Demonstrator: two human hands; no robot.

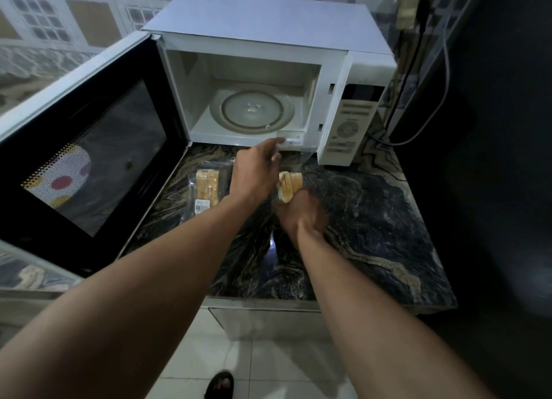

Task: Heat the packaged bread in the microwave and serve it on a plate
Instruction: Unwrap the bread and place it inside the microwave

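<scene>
Head view: your left hand (257,171) pinches the clear wrapper (291,142) up top, your right hand (301,212) grips the bread slices (289,186) before the open microwave (268,55).

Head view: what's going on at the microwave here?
A person stands at the microwave, whose door is swung open to the left. The right hand grips a pack of sliced bread over the counter, while the left hand fingers pinch the top of that pack. A second bread pack lies further left. The glass turntable is bare; no plate shows.
</scene>
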